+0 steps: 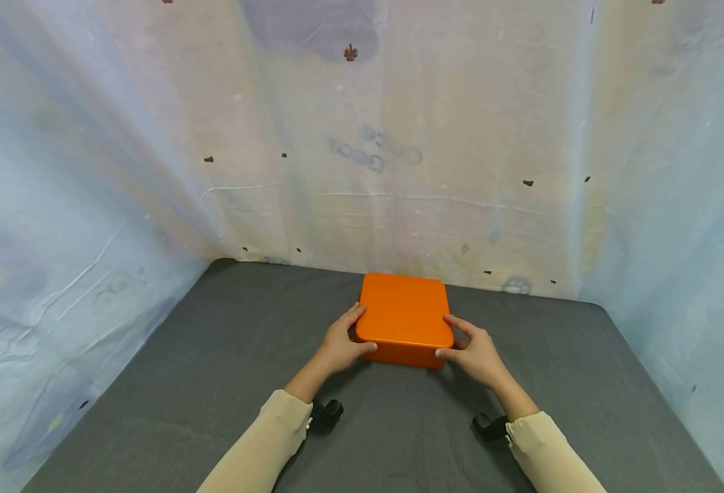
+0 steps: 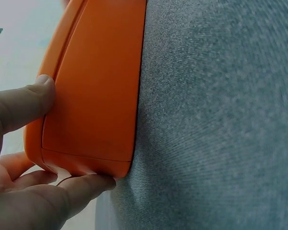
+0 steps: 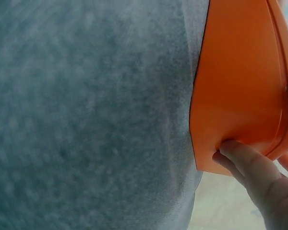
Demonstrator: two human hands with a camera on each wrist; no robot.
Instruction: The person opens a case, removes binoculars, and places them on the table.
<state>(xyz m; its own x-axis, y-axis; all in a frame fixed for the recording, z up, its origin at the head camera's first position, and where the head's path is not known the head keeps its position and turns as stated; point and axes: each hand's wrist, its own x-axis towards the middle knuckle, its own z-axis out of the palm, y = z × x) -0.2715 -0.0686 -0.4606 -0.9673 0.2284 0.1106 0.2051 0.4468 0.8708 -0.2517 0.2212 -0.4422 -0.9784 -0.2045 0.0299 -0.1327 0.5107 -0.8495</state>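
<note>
An orange box (image 1: pixel 404 311) with a closed, round-cornered lid sits on the grey cloth surface, toward its back edge. My left hand (image 1: pixel 337 344) grips the near left corner: its thumb lies on the front at the lid's rim and its fingers reach along the left side. At the near right corner my right hand (image 1: pixel 476 352) holds the box in the same way. The left wrist view shows a seam between the lid and the box body (image 2: pixel 98 86), which appears to rest on the cloth. Whatever is inside is hidden.
Grey cloth (image 1: pixel 214 383) covers the flat surface around the box. A pale printed sheet (image 1: pixel 436 137) hangs behind it and along both sides, close behind the box. Beige sleeves (image 1: pixel 263 438) and a black strap device (image 1: pixel 327 415) on each wrist are in view.
</note>
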